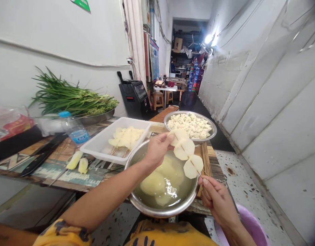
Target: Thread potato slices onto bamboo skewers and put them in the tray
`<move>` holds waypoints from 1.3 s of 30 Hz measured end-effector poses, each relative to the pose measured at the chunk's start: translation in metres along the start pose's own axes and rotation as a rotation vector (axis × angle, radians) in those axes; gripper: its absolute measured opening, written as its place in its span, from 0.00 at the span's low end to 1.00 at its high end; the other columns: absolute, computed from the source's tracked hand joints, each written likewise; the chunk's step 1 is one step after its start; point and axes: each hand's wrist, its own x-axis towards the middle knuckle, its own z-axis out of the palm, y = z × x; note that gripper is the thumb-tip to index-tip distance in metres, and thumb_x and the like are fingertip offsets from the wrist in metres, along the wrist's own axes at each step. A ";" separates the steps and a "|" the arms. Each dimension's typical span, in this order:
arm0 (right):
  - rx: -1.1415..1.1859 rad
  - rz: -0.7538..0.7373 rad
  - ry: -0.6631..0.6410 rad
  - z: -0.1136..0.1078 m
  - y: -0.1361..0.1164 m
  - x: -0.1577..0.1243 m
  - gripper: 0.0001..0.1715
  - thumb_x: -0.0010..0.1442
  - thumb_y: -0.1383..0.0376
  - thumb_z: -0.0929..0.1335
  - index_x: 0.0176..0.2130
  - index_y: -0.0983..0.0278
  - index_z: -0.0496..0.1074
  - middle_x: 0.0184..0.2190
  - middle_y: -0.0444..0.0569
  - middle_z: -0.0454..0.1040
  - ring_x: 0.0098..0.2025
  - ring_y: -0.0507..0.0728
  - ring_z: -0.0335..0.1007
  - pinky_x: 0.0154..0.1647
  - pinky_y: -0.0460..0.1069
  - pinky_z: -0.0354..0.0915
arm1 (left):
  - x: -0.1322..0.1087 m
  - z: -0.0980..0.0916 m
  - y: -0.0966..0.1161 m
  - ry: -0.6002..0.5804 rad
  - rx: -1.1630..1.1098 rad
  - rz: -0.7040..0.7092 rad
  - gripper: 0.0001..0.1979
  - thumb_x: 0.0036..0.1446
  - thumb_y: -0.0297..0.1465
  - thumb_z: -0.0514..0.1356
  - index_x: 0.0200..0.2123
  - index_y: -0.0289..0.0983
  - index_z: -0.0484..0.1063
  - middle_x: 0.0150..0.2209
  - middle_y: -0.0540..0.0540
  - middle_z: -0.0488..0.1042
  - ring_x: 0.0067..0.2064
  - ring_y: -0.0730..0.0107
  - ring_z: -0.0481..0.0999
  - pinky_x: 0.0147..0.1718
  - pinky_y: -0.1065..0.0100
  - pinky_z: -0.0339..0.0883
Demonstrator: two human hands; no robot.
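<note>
My left hand (157, 148) pinches the top potato slice (179, 135) on a thin wooden skewer. Two more slices (188, 157) hang lower on the same stick. My right hand (217, 200) grips the skewer's lower end, fingers closed. Both hands hover over a steel bowl (162, 212) of water holding several peeled potato pieces (153, 182). A white plastic tray (101, 145) to the left holds finished potato skewers (125, 138).
A second steel bowl (211, 131) of white chunks stands behind. Loose skewers (205, 159) lie at the table's right edge. A water bottle (74, 130), green chives (70, 97), a knife (42, 155) and potato offcuts (79, 163) sit left. A purple basin (252, 227) is on the floor.
</note>
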 end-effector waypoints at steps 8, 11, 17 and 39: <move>-0.391 -0.326 0.227 0.000 0.011 -0.007 0.09 0.54 0.60 0.69 0.35 0.62 0.76 0.23 0.48 0.73 0.26 0.55 0.70 0.29 0.48 0.66 | -0.002 -0.003 0.000 0.014 -0.058 -0.081 0.15 0.45 0.35 0.64 0.35 0.32 0.75 0.34 0.43 0.76 0.35 0.66 0.74 0.34 0.65 0.70; 0.047 0.078 -0.020 0.004 0.001 -0.007 0.12 0.56 0.56 0.67 0.30 0.63 0.71 0.11 0.33 0.49 0.11 0.45 0.44 0.11 0.41 0.50 | -0.001 -0.003 -0.001 0.025 -0.064 -0.066 0.15 0.44 0.35 0.65 0.36 0.33 0.75 0.34 0.44 0.76 0.35 0.66 0.74 0.34 0.65 0.70; 0.094 0.105 -0.027 0.005 0.006 -0.009 0.13 0.56 0.56 0.67 0.30 0.63 0.70 0.10 0.32 0.47 0.10 0.44 0.39 0.08 0.41 0.47 | -0.001 -0.001 0.000 0.023 -0.062 -0.051 0.15 0.43 0.35 0.65 0.35 0.33 0.76 0.34 0.44 0.76 0.36 0.65 0.74 0.33 0.64 0.70; 0.439 0.139 -0.143 0.019 -0.006 -0.001 0.11 0.59 0.59 0.67 0.32 0.66 0.69 0.14 0.31 0.42 0.13 0.42 0.32 0.12 0.40 0.36 | -0.005 -0.002 0.003 -0.272 -0.253 -0.347 0.19 0.52 0.40 0.59 0.43 0.33 0.71 0.42 0.37 0.75 0.41 0.59 0.75 0.41 0.59 0.69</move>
